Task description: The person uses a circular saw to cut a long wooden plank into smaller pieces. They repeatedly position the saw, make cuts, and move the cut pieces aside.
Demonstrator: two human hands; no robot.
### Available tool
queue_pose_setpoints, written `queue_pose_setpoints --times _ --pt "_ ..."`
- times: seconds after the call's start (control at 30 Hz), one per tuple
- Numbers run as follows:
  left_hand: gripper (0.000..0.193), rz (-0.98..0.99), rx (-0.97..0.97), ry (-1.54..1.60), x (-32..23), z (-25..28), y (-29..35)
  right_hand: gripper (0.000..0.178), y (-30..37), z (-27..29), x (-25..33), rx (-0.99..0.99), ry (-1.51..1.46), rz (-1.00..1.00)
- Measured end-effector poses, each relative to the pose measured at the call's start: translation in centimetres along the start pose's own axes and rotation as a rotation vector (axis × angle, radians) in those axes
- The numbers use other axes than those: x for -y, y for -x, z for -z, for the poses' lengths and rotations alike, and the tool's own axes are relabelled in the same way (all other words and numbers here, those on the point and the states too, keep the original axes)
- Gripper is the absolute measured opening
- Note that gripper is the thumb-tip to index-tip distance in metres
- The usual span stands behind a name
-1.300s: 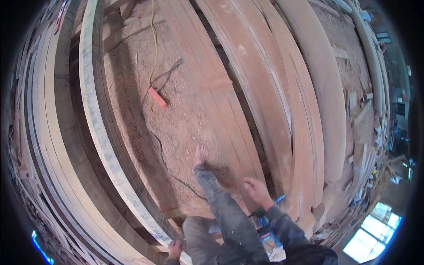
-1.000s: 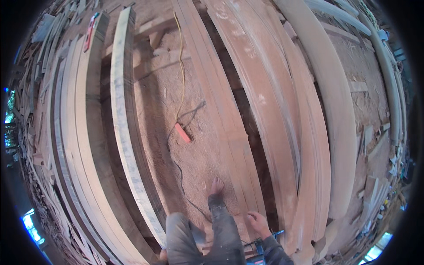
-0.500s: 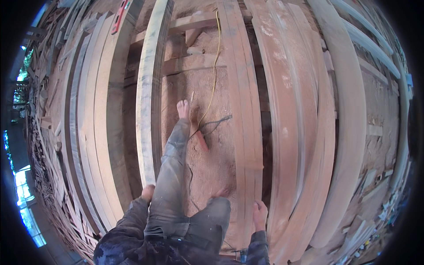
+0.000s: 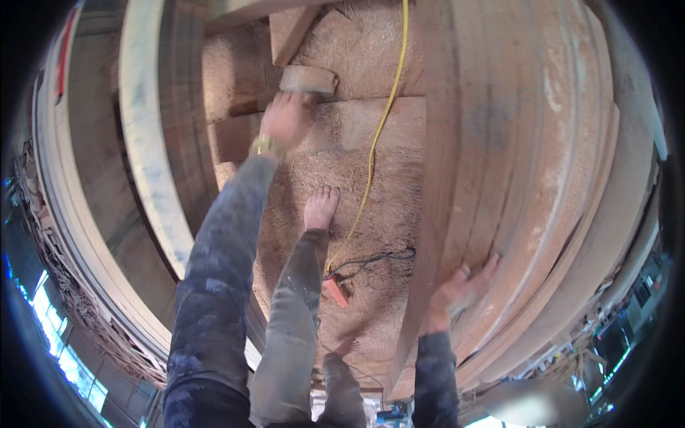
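My left hand (image 4: 283,119), with a gold-coloured watch on its wrist, reaches down between the beams to a short pale wood block (image 4: 308,80). Its fingertips are at the near edge of that block; blur hides whether they close round it. My right hand (image 4: 464,287) lies with fingers apart on top of the wide wooden beam (image 4: 492,178) at the right, holding nothing.
A yellow cord (image 4: 375,135) runs along the sawdust-covered ground to a red-orange piece (image 4: 335,291) beside dark cable. A pale beam (image 4: 146,114) stands at my left. An angled timber (image 4: 291,36) lies beyond the block. My bare foot (image 4: 321,207) is between the beams.
My view has moved forward and lower. My left hand has left the end of the pale beam and reached forward to the wood block. My right hand has come to rest on the right-hand beam.
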State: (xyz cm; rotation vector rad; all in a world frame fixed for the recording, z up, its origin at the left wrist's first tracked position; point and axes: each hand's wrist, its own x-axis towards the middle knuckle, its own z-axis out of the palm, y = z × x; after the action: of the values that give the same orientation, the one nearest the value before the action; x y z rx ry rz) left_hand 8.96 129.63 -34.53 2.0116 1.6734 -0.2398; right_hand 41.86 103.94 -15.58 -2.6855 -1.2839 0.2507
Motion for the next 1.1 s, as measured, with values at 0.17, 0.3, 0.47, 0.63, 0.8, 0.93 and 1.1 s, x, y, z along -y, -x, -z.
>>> queue_pose_setpoints --times 0.17,0.3,0.47,0.63,0.8,0.93,1.1 --pt "0.072 -0.116 0.11 -0.523 0.1 -1.6 -11.7 0.076 -0.1 0.2 -0.5 0.009 0.047 -0.023" --pt "0.066 -0.025 0.184 -0.324 -0.5 -0.2 -12.1 0.075 -0.2 -0.2 -0.8 0.002 0.044 -0.003" --pt "0.066 0.078 0.08 0.169 -4.8 6.6 -2.5 0.072 -0.5 -0.2 -0.3 0.018 0.067 0.006" --pt "0.049 0.092 0.455 0.932 -12.2 13.2 13.5 0.077 -0.4 0.9 0.2 0.135 -0.166 -0.162" --pt "0.039 -0.052 0.813 0.782 -21.2 13.7 26.9 0.05 5.7 5.8 -0.9 -0.009 -1.106 -0.288" --pt "0.046 0.117 1.104 0.858 -28.2 11.3 37.6 0.057 20.6 9.8 -4.9 -0.149 -1.803 -0.679" --pt "0.049 0.138 1.311 0.529 -33.7 4.9 55.6 0.078 41.6 14.1 -8.6 -0.526 -2.131 -0.935"
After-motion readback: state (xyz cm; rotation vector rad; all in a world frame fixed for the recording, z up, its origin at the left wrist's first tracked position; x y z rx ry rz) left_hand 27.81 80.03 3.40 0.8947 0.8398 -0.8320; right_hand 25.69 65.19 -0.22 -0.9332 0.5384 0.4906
